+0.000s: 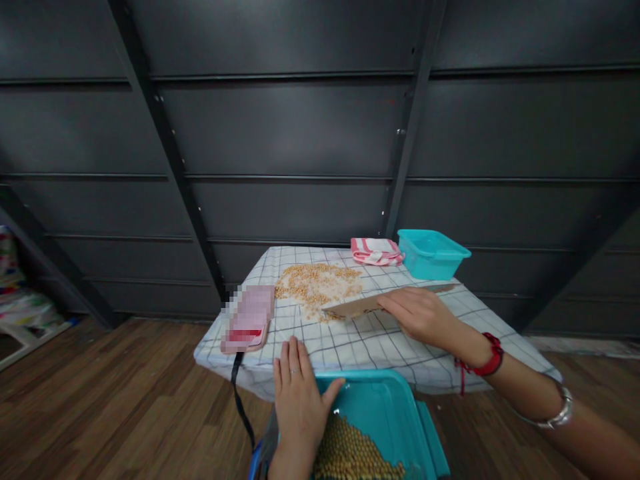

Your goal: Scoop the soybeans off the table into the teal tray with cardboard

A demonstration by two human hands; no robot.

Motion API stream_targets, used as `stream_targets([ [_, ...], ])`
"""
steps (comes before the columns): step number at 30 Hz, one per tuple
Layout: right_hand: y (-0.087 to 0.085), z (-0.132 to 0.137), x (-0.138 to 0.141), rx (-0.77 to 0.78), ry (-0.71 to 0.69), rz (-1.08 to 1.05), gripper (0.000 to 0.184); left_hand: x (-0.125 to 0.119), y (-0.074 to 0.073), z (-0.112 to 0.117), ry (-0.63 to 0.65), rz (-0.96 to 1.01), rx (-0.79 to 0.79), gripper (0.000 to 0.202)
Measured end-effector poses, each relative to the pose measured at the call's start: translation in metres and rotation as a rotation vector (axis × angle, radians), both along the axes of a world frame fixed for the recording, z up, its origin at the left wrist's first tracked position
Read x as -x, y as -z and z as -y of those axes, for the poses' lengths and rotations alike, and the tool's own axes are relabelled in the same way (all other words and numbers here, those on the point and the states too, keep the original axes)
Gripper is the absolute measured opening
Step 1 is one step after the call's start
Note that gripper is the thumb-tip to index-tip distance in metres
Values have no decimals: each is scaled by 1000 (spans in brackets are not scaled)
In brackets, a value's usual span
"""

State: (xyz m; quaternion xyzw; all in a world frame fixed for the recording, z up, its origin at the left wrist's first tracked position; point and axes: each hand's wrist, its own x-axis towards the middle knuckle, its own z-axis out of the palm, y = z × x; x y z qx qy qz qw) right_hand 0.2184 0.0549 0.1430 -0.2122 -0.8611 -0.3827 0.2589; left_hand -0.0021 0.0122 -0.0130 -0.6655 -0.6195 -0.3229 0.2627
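Observation:
My right hand [419, 315] grips a long flat strip of cardboard [357, 307] by its top, its lower edge against the tablecloth. The strip's left end touches the near side of a spread pile of yellow-tan beans mixed with white grains [320, 283]. My left hand [296, 393] lies with fingers stretched out over the cloth's front edge, its thumb over the rim of a teal plastic tub [385, 393]. That tub sits below the table's front edge and holds many round yellow-brown beans [357, 450]. My left hand grasps nothing that I can see.
The table wears a white checked cloth [295, 330]. At its left lies a pink phone [253, 313], partly pixelated, near a black strap [239, 393]. A folded red-and-white cloth [375, 251] and another teal tub [433, 257] stand at the back right. Dark panelling [280, 127] rises behind.

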Motion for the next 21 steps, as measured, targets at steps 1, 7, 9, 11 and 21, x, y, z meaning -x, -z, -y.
stream_targets([
  [1, 0, -2, 2, 5, 6, 4, 29, 0, 0, 0, -2, -3, -2, 87],
  [7, 2, 0, 2, 51, 5, 21, 30, 1, 0, 0, -3, 5, 15, 87],
  [9, 2, 5, 0, 48, -14, 15, 29, 1, -1, 0, 2, 4, -4, 87],
  [11, 0, 10, -2, 50, -29, 12, 27, 1, -2, 0, 10, -5, -30, 87],
  [21, -6, 25, -6, 44, -40, -13, 26, 0, -3, 0, 9, -5, -28, 88],
])
